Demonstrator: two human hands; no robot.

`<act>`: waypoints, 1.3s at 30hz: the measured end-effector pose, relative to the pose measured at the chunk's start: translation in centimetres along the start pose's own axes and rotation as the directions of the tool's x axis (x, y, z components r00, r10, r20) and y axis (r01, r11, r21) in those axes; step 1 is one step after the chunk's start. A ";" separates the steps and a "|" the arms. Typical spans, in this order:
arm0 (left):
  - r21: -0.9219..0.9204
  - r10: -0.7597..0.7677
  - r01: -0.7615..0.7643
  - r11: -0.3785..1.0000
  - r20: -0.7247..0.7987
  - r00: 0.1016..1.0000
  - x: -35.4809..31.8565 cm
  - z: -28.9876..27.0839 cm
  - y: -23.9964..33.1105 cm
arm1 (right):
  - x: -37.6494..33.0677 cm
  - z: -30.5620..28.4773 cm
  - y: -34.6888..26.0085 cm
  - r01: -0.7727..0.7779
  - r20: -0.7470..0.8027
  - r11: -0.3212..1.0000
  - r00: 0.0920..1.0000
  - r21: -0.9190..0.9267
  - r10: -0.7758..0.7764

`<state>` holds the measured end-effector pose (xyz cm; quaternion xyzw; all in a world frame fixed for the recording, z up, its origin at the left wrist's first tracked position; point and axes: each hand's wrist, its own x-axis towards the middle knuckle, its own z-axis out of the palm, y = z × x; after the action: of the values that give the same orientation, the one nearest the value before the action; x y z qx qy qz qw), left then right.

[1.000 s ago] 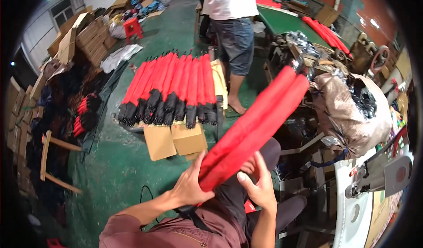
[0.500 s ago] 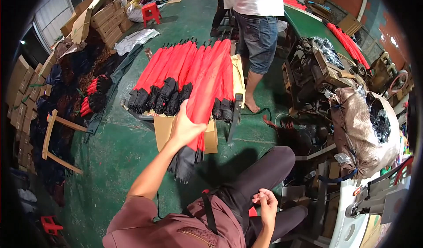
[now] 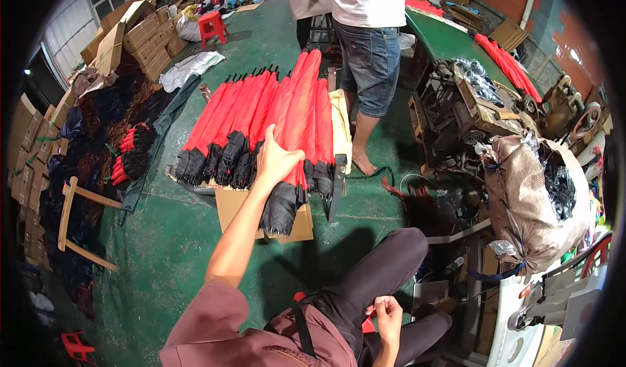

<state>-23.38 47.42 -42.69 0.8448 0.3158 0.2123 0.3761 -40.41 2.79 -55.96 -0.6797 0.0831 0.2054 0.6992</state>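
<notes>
My left hand (image 3: 278,163) is wrapped round a folded red umbrella (image 3: 298,99), its thumb pointing right. That umbrella lies along the right part of a row of similar folded umbrellas (image 3: 228,116), with its black end jutting toward me past the others. The row rests on a low stand (image 3: 339,187), with dark tips pointing away and black ends near. Over my lap, my right hand (image 3: 389,318) is closed, fingertips pinched together. Whatever may be in that pinch is hidden. A small red thing (image 3: 369,324) shows beside it.
Another person (image 3: 368,47) stands barefoot just beyond the stand. Left are dark cloth heaps with red-and-black bundles (image 3: 134,148) and a wooden frame (image 3: 68,214). A stuffed woven sack (image 3: 521,197) and machinery (image 3: 469,106) stand right. A red stool (image 3: 212,28) is far back.
My left hand has moved the umbrella away from me and laid it lower onto the row. My right hand's fingers have drawn closer together. A second person shows more at the back.
</notes>
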 end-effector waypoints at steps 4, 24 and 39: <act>0.167 0.055 -0.056 0.984 0.009 0.998 5.9 3.4 -1.0 | 0.3 0.5 -0.8 -0.041 -0.002 0.999 0.999 -0.020 0.041; 0.095 0.612 -0.604 0.791 -0.129 0.781 -5.3 9.2 -6.1 | 1.0 -0.9 1.0 -0.010 -0.041 1.000 0.999 0.004 0.011; -0.622 0.655 -0.592 0.513 0.729 -0.199 -30.1 18.9 3.3 | 0.3 -5.1 2.4 0.063 -0.229 0.981 0.968 -0.186 -0.105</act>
<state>-32.28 15.37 -55.68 0.8066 -0.4470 -0.1764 0.3442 -40.32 -2.16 -58.59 -0.7617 0.1188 0.0992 0.6292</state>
